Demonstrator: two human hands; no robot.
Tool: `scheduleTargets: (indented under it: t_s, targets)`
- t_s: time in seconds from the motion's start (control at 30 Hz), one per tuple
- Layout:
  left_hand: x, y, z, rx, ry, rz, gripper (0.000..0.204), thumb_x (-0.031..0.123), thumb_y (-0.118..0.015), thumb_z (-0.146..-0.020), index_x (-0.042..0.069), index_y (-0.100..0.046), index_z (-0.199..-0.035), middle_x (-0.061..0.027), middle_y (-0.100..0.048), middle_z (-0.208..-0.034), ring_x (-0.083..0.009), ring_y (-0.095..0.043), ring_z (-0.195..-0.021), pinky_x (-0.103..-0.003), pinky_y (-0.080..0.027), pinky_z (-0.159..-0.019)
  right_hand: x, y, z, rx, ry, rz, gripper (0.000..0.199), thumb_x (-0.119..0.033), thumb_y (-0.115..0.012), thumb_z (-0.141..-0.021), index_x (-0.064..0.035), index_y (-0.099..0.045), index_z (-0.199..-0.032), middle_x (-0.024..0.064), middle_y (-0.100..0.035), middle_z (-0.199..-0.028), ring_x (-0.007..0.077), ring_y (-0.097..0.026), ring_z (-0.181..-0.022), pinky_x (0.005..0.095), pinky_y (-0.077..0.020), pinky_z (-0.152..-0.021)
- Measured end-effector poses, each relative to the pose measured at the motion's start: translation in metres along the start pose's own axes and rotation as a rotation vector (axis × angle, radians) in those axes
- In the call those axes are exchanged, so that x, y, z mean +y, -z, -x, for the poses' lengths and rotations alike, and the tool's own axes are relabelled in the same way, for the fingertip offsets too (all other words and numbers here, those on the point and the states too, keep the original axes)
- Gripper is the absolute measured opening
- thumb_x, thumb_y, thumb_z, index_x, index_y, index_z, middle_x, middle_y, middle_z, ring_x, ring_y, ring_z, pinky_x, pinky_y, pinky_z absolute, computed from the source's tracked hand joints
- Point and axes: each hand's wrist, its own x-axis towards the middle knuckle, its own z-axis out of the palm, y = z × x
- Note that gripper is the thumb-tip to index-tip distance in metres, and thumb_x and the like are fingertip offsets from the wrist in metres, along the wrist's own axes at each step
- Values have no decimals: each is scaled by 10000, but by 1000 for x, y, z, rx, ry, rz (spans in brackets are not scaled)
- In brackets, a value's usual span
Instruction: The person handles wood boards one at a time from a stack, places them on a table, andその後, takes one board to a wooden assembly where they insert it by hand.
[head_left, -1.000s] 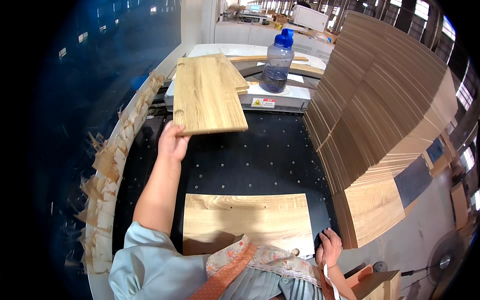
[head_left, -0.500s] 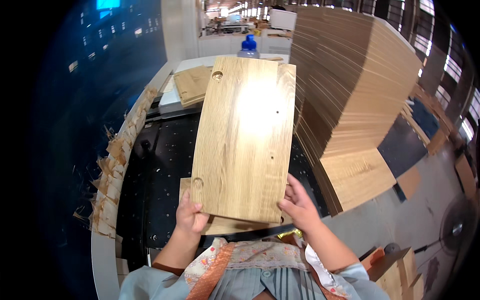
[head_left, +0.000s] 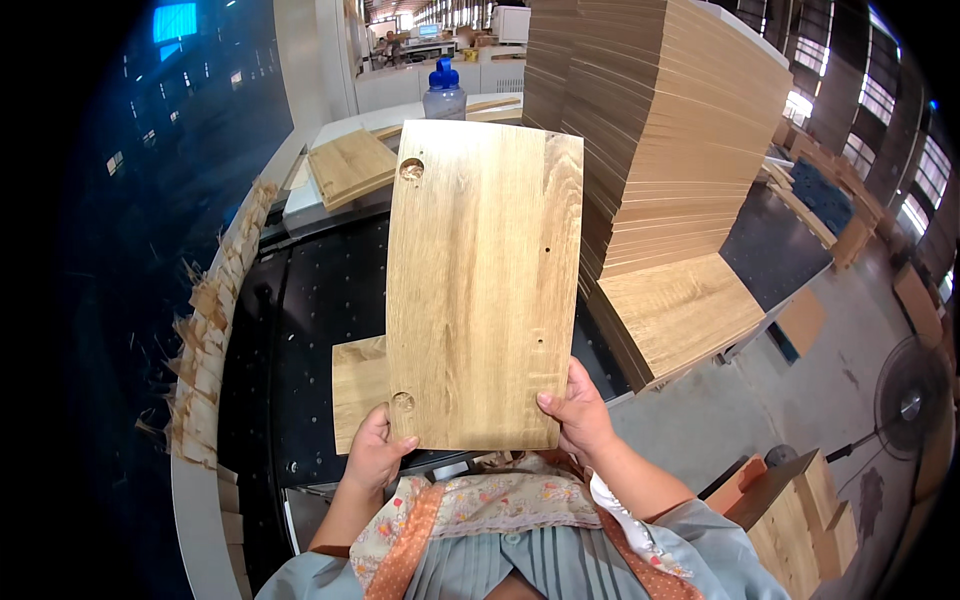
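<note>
Wood-grain board [head_left: 480,290] in pale tan, held up in front of the body with its long sides running away from it, broad face in full view, near end just beyond the floral apron [head_left: 510,505]. Left hand [head_left: 380,450] closed on the near left corner, thumb flat on the face, fingers mostly hidden underneath. Right hand [head_left: 580,412] pinching the near right corner in the same manner, thumb on top, other fingers around the side and partly out of sight. Along the left side of the face, two round recesses [head_left: 411,170], one towards the far end, one close to the left thumb; towards the right side, two small dark holes [head_left: 547,250]. Below and partly covered, another board [head_left: 358,385] lying on the black studded table [head_left: 325,290]. Beyond, towards the left, smaller-looking boards [head_left: 350,165] resting on a white surface [head_left: 390,113], with a blue-capped bottle [head_left: 445,92] near them, lower part hidden behind the held board. To the right, a tall stack of boards [head_left: 680,150], leaning in the fisheye view. Down the left, a frayed strip [head_left: 200,340] of torn brownish pieces beside a dark blue panel [head_left: 200,110]. Far right, a fan [head_left: 908,405] above grey floor [head_left: 680,440].
</note>
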Motion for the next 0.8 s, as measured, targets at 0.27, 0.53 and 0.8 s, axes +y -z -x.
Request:
scheduleTargets:
  t_s: [0.27, 0.53, 0.8]
  targets:
    - [-12, 5, 6, -52, 39, -146, 498, -34, -642, -740, -15, -450, -1199, -98, -544, -1167, -182, -528, -1080, -332, -397, -952, -3, 13, 18, 22, 18, 101, 558, 81, -573, -780, -26, -381, -1294, 69, -475, -1260, 164, -452, -1164, 325, -357, -985]
    - [-2, -14, -18, -93, 38, -162, 657, 28, -642, -752, -20, -305, -1313, -128, -477, -1253, -228, -503, -1125, -344, -397, -951, -1, 27, 31, -42, 37, -80, 556, 71, -593, -775, -19, -398, -1289, 51, -474, -1270, 151, -415, -1193, 312, -307, -1015]
    - [-9, -37, -30, -98, 22, -112, 552, 56, -549, -836, 0, -302, -1326, -108, -505, -1207, -180, -531, -1008, -296, -425, -866, -22, 33, 47, 144, 38, 158, 544, 42, -602, -758, -29, -432, -1270, 63, -523, -1220, 159, -493, -1115, 312, -395, -951]
